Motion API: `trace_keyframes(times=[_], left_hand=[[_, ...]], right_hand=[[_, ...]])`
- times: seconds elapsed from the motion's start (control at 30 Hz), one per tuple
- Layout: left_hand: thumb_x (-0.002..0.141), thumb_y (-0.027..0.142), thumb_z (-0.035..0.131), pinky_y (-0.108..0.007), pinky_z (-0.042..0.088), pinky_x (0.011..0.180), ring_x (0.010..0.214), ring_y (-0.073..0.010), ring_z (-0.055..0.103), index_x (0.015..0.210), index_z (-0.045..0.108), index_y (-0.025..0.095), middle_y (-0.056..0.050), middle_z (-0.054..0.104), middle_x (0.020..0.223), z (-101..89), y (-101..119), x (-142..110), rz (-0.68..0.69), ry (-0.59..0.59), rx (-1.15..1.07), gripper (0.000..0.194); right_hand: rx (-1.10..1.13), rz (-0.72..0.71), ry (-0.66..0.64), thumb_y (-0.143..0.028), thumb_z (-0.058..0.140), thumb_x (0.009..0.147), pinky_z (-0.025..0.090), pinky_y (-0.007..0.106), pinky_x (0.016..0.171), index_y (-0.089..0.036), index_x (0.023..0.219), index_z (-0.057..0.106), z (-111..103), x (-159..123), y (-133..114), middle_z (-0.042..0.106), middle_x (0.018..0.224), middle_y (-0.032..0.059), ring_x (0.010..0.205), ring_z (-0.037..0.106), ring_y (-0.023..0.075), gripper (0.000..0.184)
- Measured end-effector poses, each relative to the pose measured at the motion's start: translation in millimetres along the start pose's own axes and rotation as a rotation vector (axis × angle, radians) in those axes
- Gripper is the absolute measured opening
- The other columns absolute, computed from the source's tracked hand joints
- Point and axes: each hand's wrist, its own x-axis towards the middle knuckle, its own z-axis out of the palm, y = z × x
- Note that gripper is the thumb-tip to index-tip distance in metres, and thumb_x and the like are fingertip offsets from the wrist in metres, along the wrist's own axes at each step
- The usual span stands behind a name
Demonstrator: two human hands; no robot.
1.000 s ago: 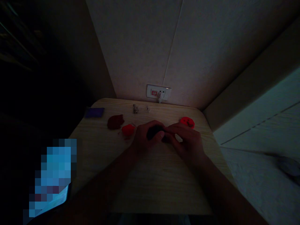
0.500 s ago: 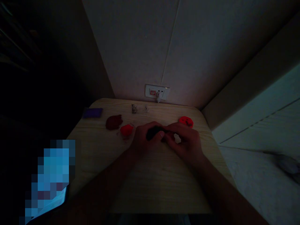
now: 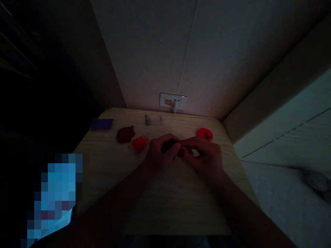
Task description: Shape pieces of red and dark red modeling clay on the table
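My left hand [image 3: 160, 151] is closed around a black lump [image 3: 167, 145] that looks like modelling clay, with the thumb pressed across its front. Close against it, my right hand [image 3: 203, 153] has thumb and forefinger pinched together at the lump's right end. Whatever lies between those fingertips is too dark to make out. To the left of my hands lies a bright red clay lump [image 3: 139, 143] on a clear wrapper, beside a dark red, flattened piece [image 3: 125, 134]. Behind my right hand rests a red disc [image 3: 205, 134] with dark marks on it.
A purple packet [image 3: 102, 124] lies at the wooden table's [image 3: 155, 206] back left corner, and a clear wrapper [image 3: 154, 120] near its back edge. A wall socket [image 3: 173, 101] with a plug sits just above. At lower left glows a pixelated screen [image 3: 58, 193]. The room is dim.
My right fingertips have drawn in closer to my left thumb. Less of the black lump shows between my hands. The things on the table stay where they were.
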Motion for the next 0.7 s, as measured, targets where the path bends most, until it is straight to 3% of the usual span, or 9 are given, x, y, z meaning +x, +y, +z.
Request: trace_keyframes(times=[0.13, 0.27, 0.4, 0.7], left_hand=[[0.088, 0.035, 0.065, -0.025, 0.046, 0.050, 0.051, -0.0124, 0.058, 0.087, 0.067, 0.018, 0.002, 0.063, 0.062, 0.1, 0.7, 0.5, 0.037, -0.002, 0.020, 0.017], [0.088, 0.039, 0.064, -0.025, 0.046, 0.051, 0.053, -0.0130, 0.059, 0.089, 0.066, 0.019, 0.002, 0.063, 0.063, -4.0, -3.7, 0.5, 0.040, 0.028, 0.039, 0.020], [0.087, 0.035, 0.065, -0.027, 0.049, 0.060, 0.064, -0.0151, 0.063, 0.090, 0.068, 0.019, 0.001, 0.067, 0.072, -6.9, -3.9, 1.1, 0.092, 0.031, 0.163, 0.016], [0.083, 0.023, 0.065, -0.030, 0.054, 0.076, 0.081, -0.0176, 0.069, 0.093, 0.071, 0.019, -0.002, 0.075, 0.088, -3.2, 3.5, 3.5, 0.192, 0.016, 0.264, 0.013]], right_hand=[[0.016, 0.032, -0.001, -0.022, 0.073, 0.087, 0.054, 0.027, 0.056, -0.021, 0.095, 0.075, 0.6, -0.4, 1.8, 0.074, 0.078, 0.0030, 0.064, 0.067, 0.0154, 0.008], [0.023, -0.042, -0.057, -0.023, 0.073, 0.089, 0.055, 0.028, 0.059, -0.023, 0.102, 0.076, -1.6, 2.4, 1.6, 0.074, 0.081, 0.0025, 0.066, 0.067, 0.0155, 0.013], [-0.005, -0.025, -0.080, -0.020, 0.073, 0.090, 0.055, 0.027, 0.059, -0.023, 0.100, 0.077, -3.6, 3.5, 0.7, 0.075, 0.081, 0.0021, 0.065, 0.067, 0.0148, 0.011], [-0.083, 0.010, 0.027, -0.020, 0.071, 0.087, 0.055, 0.028, 0.058, -0.022, 0.091, 0.073, -0.6, -0.2, 4.2, 0.074, 0.077, 0.0022, 0.064, 0.067, 0.0157, 0.005]])
